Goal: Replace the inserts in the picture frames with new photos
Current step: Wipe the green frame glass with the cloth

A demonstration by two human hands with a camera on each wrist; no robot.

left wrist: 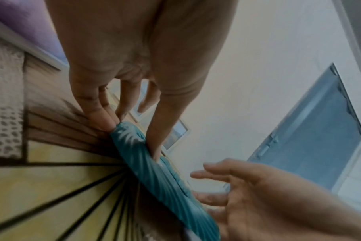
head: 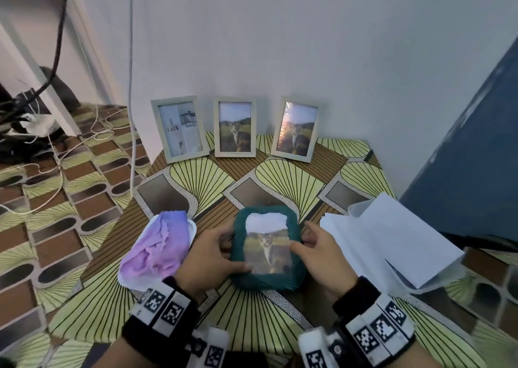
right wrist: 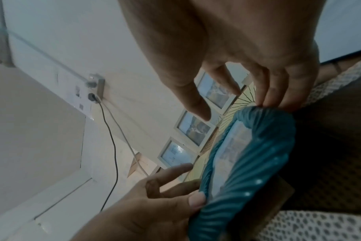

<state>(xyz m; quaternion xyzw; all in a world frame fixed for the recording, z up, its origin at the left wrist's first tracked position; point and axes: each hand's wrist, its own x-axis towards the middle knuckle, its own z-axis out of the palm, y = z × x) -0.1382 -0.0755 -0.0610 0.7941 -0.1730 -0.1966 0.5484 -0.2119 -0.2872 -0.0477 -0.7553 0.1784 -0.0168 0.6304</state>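
teal ribbed frame (head: 295,272) around a brown-and-white cat photo (head: 267,248); surface (head: 252,311) patterned in yellow-green fans with black lines and brown blocks; lilac-to-pink cloth (head: 159,244) at nine o'clock; white papers (head: 392,244) at three.

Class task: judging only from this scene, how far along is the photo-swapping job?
Looks done: the middle frame and right frame by the wall show the cat photo. In hand: both hands, left and right, hold the teal frame, which shows that photo too. Probably left: the left frame shows a different, pale picture.
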